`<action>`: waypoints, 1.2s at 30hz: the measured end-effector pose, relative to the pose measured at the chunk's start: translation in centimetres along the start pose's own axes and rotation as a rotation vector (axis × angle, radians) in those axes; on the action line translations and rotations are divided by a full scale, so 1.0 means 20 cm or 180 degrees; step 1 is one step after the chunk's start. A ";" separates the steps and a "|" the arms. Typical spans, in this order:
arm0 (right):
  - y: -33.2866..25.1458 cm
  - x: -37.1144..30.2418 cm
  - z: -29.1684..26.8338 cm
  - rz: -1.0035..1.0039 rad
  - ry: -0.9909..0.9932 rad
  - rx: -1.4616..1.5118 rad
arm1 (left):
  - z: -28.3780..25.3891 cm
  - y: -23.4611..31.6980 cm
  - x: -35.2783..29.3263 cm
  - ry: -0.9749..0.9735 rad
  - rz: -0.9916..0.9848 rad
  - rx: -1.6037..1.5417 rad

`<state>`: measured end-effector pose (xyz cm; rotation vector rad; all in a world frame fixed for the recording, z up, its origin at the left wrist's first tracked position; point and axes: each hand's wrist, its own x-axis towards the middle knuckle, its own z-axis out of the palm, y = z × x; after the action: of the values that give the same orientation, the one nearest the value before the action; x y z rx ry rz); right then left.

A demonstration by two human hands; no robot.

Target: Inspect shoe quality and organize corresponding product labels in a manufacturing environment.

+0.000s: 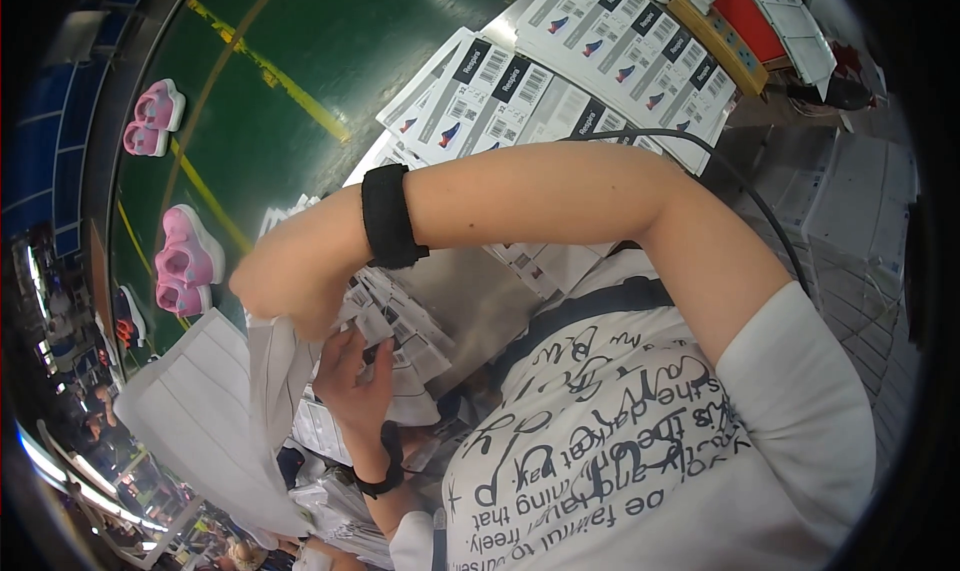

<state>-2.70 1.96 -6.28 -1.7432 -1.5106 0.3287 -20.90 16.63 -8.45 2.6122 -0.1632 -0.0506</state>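
Level with the stacks at the left, my right hand (296, 283) reaches across with a black band on its wrist. It is closed on a creased white paper sheet (190, 396), which hangs down and out to the left; its fingertips are hidden. Just below, my left hand (356, 379) is open, thumb and fingers apart, also with a black wristband. It is close to a loose pile of printed label sheets (408, 316). Whether it touches the paper I cannot tell.
Pink children's shoes (187, 261) and another pink pair (155, 118) stand on the green tabletop (290, 31). Stacks of shoe-label sheets (620, 51) lie at the far side. A wooden power strip (715, 36) and a black cable (745, 186) are at the right.
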 end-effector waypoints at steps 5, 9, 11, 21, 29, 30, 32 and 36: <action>-0.03 0.02 -0.13 0.0041 -0.0049 0.0045 | 0.01 0.05 0.00 0.0035 -0.0094 -0.0065; -0.04 0.02 -0.12 -0.0019 -0.0433 0.0031 | 0.02 0.10 -0.02 0.0155 -0.0470 -0.0171; -0.05 0.00 -0.09 -0.0111 -0.0144 0.0082 | 0.01 0.11 -0.03 0.0138 -0.0662 -0.0226; -0.17 -0.02 -0.06 0.0028 -0.0245 0.0166 | -0.34 0.28 -0.10 -0.1390 -0.0088 0.0159; -0.35 -0.38 0.07 -0.0945 0.0964 0.0391 | -0.46 -0.05 -1.04 -0.0599 -0.1753 -0.2130; -0.37 -0.42 0.05 -0.0407 0.1009 0.1145 | -0.36 -0.03 -1.09 0.0232 -0.2099 -0.1708; -0.38 -0.59 -0.05 0.0716 0.1302 0.2166 | -0.35 -0.01 -0.91 0.0666 -0.2469 -0.2434; -0.33 -1.07 -0.28 0.1907 0.2744 0.2780 | -0.28 0.12 -0.53 0.0721 -0.2963 -0.2001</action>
<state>-9.25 -20.11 -4.28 -1.2736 -0.1341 0.3805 -31.32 18.66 -2.32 1.8394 0.9836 -0.1072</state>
